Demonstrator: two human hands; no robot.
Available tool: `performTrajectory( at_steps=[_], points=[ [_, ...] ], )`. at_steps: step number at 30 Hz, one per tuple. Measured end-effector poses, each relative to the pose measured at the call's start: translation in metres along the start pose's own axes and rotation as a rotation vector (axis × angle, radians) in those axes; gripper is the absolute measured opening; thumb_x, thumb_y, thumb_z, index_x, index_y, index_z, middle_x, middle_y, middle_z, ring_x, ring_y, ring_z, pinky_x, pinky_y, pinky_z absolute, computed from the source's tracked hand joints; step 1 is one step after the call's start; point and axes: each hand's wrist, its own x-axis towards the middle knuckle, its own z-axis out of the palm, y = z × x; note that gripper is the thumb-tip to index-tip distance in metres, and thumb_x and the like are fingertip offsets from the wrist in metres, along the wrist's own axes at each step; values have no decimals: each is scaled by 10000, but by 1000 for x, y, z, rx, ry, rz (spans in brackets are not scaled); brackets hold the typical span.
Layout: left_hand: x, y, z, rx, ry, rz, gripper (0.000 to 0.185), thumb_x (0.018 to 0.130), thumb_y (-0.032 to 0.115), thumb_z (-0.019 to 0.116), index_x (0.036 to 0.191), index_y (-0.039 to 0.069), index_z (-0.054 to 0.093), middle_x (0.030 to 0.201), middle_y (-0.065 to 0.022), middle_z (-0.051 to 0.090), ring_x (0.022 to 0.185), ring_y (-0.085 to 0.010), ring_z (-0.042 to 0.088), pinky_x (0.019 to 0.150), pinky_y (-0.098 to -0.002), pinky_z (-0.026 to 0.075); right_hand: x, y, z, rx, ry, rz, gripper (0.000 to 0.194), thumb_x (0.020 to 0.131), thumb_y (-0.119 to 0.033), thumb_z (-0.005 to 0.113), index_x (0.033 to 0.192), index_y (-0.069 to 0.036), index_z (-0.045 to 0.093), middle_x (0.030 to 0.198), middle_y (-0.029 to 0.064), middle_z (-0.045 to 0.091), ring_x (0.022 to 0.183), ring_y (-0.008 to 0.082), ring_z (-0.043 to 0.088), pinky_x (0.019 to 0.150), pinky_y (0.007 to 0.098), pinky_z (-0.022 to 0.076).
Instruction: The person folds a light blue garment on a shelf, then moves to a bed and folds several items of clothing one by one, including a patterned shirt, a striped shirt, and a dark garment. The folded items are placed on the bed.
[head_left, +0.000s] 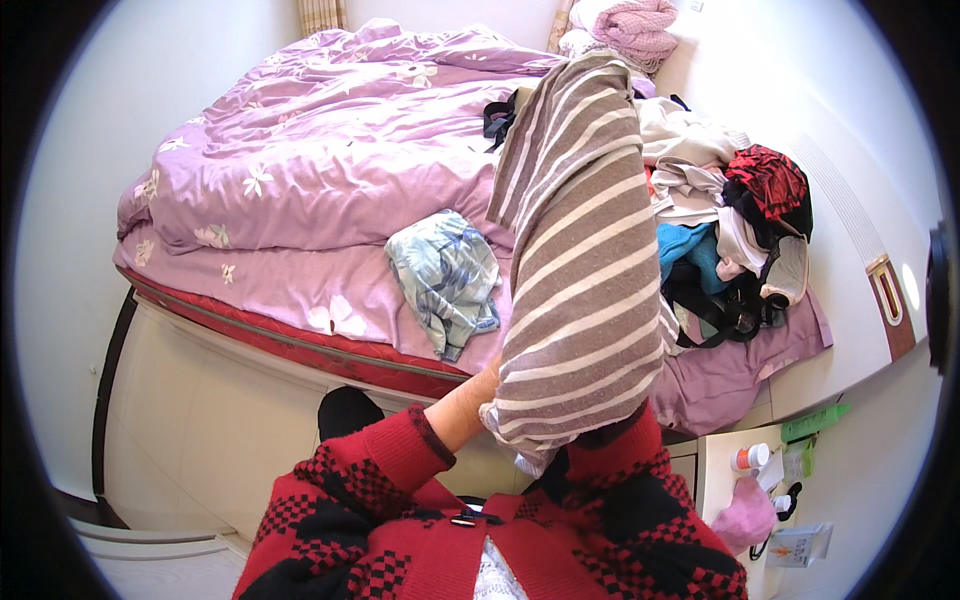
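A brown-and-cream striped knit garment (581, 277) is raised in front of me, draped over both my forearms. My bare left wrist (472, 401) goes in under its lower left edge, and the fabric hides my left hand. Below the garment's lower right, the red cuff of my right sleeve (619, 446) shows, while my right hand is covered as well. How the fingers hold the cloth cannot be seen. To the left of it, a crumpled pale blue patterned garment (444, 277) lies on the bed's near edge.
A purple floral quilt (322, 165) covers the bed over a red mattress (300, 356). Mixed clothes (690, 187) are heaped at right, against the headboard (847, 247). A bedside cabinet (716, 457) holds bottles and a pink cloth (746, 517). Folded pink bedding (626, 30) sits behind.
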Motion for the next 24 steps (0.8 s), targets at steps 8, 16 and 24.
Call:
performTrajectory(
  at_steps=[8,16,24],
  points=[
    [7,-3,-3,498,-74,345,1214,597,437,876,1507,66,164,1493,-96,309,1357,-189,303,1092,-342,291,-6,5,21,132,61,42,489,984,-133,505,1440,-60,346,1279,97,516,1060,168,553,921,316,461],
    [17,-5,-3,840,541,299,492,716,389,827,888,-26,628,796,-24,603,765,-119,538,695,-306,466,-20,-12,56,70,17,-50,631,943,2,509,1499,-105,231,1332,63,439,1036,113,524,905,267,454],
    [25,24,-3,650,637,666,231,912,219,651,986,1,674,910,-13,671,826,-83,582,722,-264,465,-27,-47,52,-131,-455,-62,657,889,-10,603,1475,-55,310,1401,60,416,1094,96,498,951,268,424]
  ],
)
